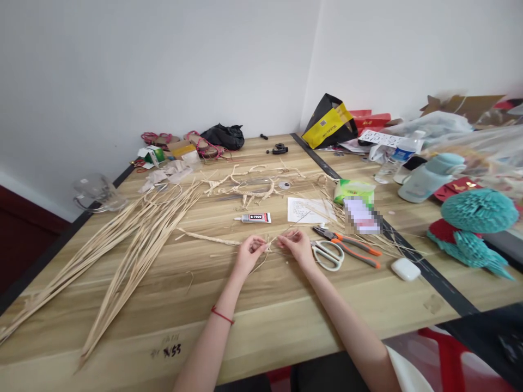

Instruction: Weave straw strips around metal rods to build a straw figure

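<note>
My left hand [251, 252] is closed in a pinch on a braided straw strip [212, 238], which runs out to the left over the wooden table. Opposite it, my right hand [296, 246] pinches thin straw strands of the same piece. Between the two hands loose strands cross and one end hangs down; the fine weave is too small to make out. Just right of my right hand lie scissors [334, 256] with pale green handles. Pliers [355, 245] with orange grips rest beside them. A glue tube [255, 218] lies beyond my left hand.
Bundles of long straw [139, 256] spread across the left side, near a glass jug [96, 190]. Woven straw figures [257, 193] lie farther back. At right are a written paper [308, 210], phone [363, 215], white case [405, 269], bottle [429, 177] and turquoise paper model [478, 212].
</note>
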A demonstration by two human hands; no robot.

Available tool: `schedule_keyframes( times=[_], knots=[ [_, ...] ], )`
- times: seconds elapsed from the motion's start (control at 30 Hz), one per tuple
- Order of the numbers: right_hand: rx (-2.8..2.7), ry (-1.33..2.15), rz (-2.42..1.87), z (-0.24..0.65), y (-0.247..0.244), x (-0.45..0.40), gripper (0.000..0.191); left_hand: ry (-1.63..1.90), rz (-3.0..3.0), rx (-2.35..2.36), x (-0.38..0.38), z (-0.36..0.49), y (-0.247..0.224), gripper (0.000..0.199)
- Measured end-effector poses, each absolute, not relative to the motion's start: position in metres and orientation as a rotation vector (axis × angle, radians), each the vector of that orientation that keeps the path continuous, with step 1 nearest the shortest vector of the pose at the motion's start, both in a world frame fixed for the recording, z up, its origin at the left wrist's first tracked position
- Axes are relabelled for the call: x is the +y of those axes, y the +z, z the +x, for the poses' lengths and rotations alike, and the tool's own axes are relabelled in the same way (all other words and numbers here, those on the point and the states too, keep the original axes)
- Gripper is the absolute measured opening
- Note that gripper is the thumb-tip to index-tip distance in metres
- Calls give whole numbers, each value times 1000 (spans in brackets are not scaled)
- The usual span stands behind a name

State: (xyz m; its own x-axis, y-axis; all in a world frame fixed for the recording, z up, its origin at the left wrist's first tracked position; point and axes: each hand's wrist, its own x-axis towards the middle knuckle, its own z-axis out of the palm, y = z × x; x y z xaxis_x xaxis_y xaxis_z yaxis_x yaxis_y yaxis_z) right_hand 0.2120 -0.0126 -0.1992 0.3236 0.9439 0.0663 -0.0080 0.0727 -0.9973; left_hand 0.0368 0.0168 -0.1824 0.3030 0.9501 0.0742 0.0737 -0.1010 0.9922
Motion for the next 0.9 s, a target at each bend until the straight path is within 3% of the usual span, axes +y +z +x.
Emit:
schedule_keyframes(
  times=[0.1,0.3,0.57,0.9],
  knots=[
    [-1105,782,-1312,213,-187,-21,25,984,1442,982,16,36,-181,29],
    [-1499,736,-1259,216,-166,-35,6,976,1398,957,18,35,-180,30],
    [-1782,874,-1157,216,-159,-37,12,1005,1395,952,20,35,-183,27],
    [-1753,987,-1167,222,-159,-34,18,1002,1387,950,21,34,-184,29]
  ],
)
